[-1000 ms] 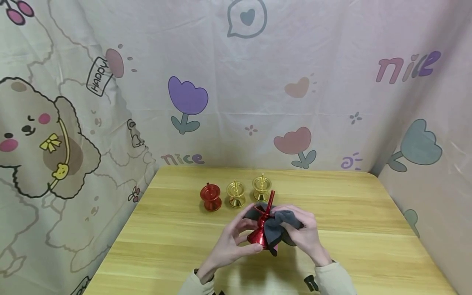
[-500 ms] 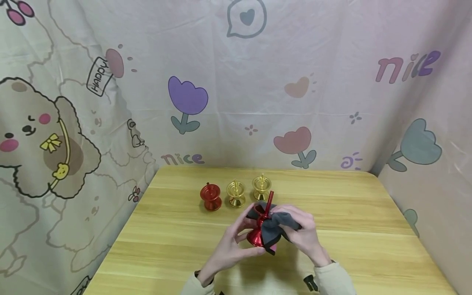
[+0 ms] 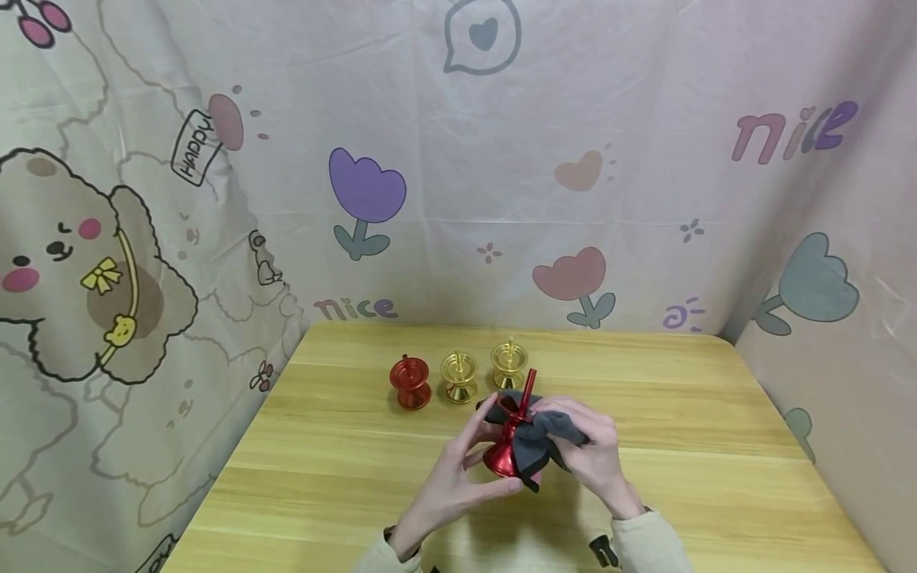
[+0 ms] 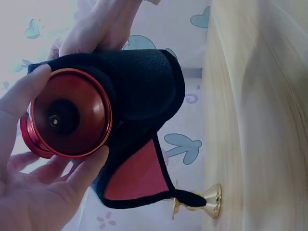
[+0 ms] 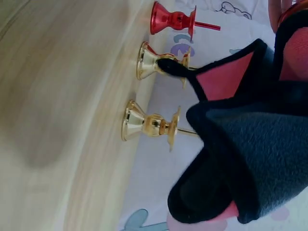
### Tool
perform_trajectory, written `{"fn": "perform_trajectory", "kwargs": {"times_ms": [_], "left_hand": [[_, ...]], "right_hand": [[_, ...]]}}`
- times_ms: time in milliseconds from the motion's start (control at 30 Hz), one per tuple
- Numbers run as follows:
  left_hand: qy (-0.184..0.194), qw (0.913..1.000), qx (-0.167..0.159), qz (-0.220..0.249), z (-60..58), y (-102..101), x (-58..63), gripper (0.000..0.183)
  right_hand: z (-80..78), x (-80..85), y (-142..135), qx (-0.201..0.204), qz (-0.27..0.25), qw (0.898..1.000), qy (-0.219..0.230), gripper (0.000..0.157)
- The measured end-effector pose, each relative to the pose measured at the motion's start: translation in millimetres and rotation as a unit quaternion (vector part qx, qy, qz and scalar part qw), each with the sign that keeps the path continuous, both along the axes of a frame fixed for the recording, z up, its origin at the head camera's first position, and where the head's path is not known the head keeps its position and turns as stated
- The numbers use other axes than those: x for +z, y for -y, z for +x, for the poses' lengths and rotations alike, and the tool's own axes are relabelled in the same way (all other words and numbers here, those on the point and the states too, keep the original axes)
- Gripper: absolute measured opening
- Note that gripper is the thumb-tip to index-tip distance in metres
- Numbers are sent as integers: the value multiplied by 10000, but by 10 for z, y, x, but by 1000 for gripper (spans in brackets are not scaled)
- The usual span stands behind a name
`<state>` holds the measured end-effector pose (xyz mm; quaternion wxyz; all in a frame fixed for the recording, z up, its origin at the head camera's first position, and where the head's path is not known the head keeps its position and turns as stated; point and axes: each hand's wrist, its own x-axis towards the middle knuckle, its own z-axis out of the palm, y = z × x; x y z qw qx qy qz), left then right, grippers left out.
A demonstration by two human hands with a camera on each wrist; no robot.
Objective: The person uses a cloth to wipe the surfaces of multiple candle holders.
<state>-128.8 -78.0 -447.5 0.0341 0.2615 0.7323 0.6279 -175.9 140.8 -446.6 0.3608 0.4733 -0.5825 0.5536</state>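
Note:
My left hand (image 3: 458,481) grips a shiny red metal candle holder (image 3: 501,458) by its flared base, thumb and fingers spread round the rim. The holder is tilted, its thin stem pointing up and slightly right, held above the table. In the left wrist view the hollow underside of its base (image 4: 91,113) faces the camera. A dark grey cloth (image 3: 540,446) with black edging and a pink reverse wraps the holder's right side. My right hand (image 3: 591,450) pinches this cloth against the holder near the dish. The right wrist view shows the bunched cloth (image 5: 269,154), with the right fingers hidden.
On the wooden table (image 3: 680,446) behind the hands stand another red candle holder (image 3: 411,382) and two gold candle holders (image 3: 459,376), upright in a row. A small black clip (image 3: 604,550) is by the right sleeve. Printed fabric (image 3: 473,159) hangs behind the table.
Both hands keep their holds. The red holder and the cloth shift and tilt slightly, the stem swinging a little left and then back right.

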Motion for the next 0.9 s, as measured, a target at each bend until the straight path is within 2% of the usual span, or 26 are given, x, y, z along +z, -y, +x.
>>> {"fn": "perform_trajectory", "kwargs": {"times_ms": [100, 233, 300, 400, 533, 633, 733, 900], "left_hand": [[-16, 9990, -221, 395, -2, 23, -5, 99], [335, 9913, -772, 1012, -17, 60, -4, 96], [482, 9888, -930, 1062, -24, 63, 0, 97], [411, 9941, -765, 655, -22, 47, 3, 99], [10, 9998, -206, 52, 2, 7, 21, 103], [-282, 9996, -33, -7, 14, -6, 37, 101], [-180, 9993, -223, 251, 18, 17, 39, 97], [306, 9915, -864, 919, -3, 67, 11, 94]], "right_hand": [[15, 28, 5, 100, 10, 9999, 30, 29], [39, 50, -4, 309, -89, 9992, 253, 45], [45, 52, -12, 340, -145, 9988, 333, 50], [43, 44, -24, 256, -139, 9990, 331, 51], [28, 31, -31, 196, -94, 9996, 199, 45], [26, 34, -33, 221, -31, 9997, 117, 36], [36, 49, -36, 333, 33, 9994, 102, 33], [57, 66, -50, 529, -41, 9982, 288, 43]]}}
